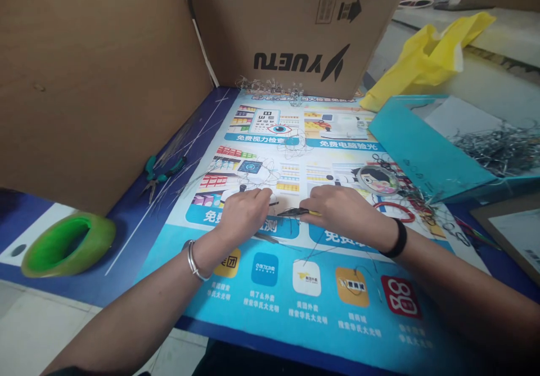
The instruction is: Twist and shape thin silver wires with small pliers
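Near the middle of the printed poster, my right hand (343,210) is wrapped round a small pair of pliers (295,212) with a yellow-edged handle. Their dark jaws point left, towards my left hand (245,213), which is closed in a pinch. Thin metal wire (270,179) loops out just beyond the left fingers; the part between the fingertips is hidden. Loose cut wires (274,240) lie under and beside both hands. A metal bangle is on my left wrist and a black band on my right.
Cardboard panels (295,22) stand at the back and left. Teal-handled pliers (162,173) and a green tape roll (70,244) lie left. Right are a blue box (426,151) of tangled wire, a clear round dish (377,179), a red coil (396,212) and a yellow bag (422,64).
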The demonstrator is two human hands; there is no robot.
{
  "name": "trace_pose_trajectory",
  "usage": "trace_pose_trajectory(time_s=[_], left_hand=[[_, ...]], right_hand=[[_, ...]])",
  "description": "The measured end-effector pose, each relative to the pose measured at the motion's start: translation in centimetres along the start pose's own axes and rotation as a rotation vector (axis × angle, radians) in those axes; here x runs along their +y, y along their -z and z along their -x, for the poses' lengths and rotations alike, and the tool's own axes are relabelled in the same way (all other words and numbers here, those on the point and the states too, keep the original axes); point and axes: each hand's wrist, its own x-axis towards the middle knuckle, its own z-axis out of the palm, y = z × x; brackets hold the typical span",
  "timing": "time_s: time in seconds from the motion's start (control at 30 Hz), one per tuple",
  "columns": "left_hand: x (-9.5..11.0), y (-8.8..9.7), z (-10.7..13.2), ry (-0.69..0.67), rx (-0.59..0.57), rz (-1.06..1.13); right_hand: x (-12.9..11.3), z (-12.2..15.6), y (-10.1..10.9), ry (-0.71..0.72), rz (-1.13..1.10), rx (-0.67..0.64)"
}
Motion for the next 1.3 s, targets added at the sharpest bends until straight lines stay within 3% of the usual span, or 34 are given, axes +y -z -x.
trace_pose_trajectory(time_s=[0.27,0.33,0.4,0.53,0.67,0.9,1.1,1.3], left_hand=[[-1.0,-0.1,-0.2,0.129,0.099,0.089],[-1.5,-0.3,-0.3,0.13,0.181,0.106],[-2.0,-0.5,-0.4,0.083,0.342,0.109],[-2.9,-1.0,-0.6,0.011,0.554,0.12],[-3.4,-1.1,-1.0,-0.037,0.581,0.132],[-3.3,-0.9,-1.3,-0.084,0.625,0.217],[-2.1,-0.1,-0.6,-0.031,0.654,0.326],[-1.1,0.7,-0.2,0.017,0.61,0.406]], right_hand=[[-0.6,0.3,0.4,0.054,0.042,0.029],[-0.4,0.4,0.4,0.038,0.039,0.054],[-0.2,0.6,0.5,0.008,0.009,0.086],[-0.1,1.5,0.4,-0.139,-0.141,0.191],[-1.0,2.1,-0.1,-0.297,-0.523,0.315],[-1.9,0.9,-1.4,-0.376,-0.571,0.435],[-1.6,0.2,-2.2,-0.351,-0.717,0.407],[-2.2,-0.1,-2.2,-0.311,-0.849,0.34]])
